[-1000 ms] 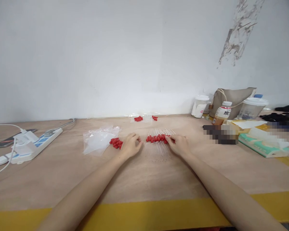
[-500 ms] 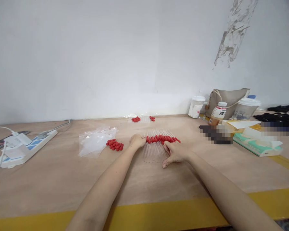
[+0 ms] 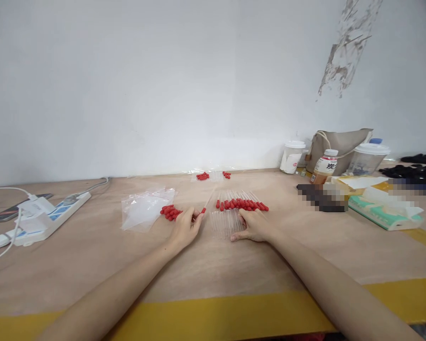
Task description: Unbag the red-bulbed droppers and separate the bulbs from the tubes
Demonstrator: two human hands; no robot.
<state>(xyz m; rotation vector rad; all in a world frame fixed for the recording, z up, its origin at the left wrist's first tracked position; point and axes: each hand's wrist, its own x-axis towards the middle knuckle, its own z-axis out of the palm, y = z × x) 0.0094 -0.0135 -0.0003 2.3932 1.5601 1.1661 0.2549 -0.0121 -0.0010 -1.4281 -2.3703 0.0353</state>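
A row of clear glass pipettes (image 3: 230,219) with red rubber bulbs (image 3: 244,205) lies side by side on the wooden table (image 3: 213,265). My right hand (image 3: 252,226) rests flat on the row's near ends, fingers stretched out. My left hand (image 3: 186,224) pinches the red-bulbed end of a single pipette (image 3: 208,202), which points away from me, just left of the row. A small heap of loose red bulbs (image 3: 170,212) lies beside my left hand.
A clear plastic bag (image 3: 145,210) lies left of the heap. More red bulbs (image 3: 203,176) sit near the wall. A power strip (image 3: 42,215) with cables is at the left. Cups, a bottle (image 3: 325,166), a bag and a tissue pack (image 3: 383,213) crowd the right.
My left hand has drawn one pipette out of the row's left end and back toward me. My right hand has slid down from the bulbs and flattened on the tubes' near ends.
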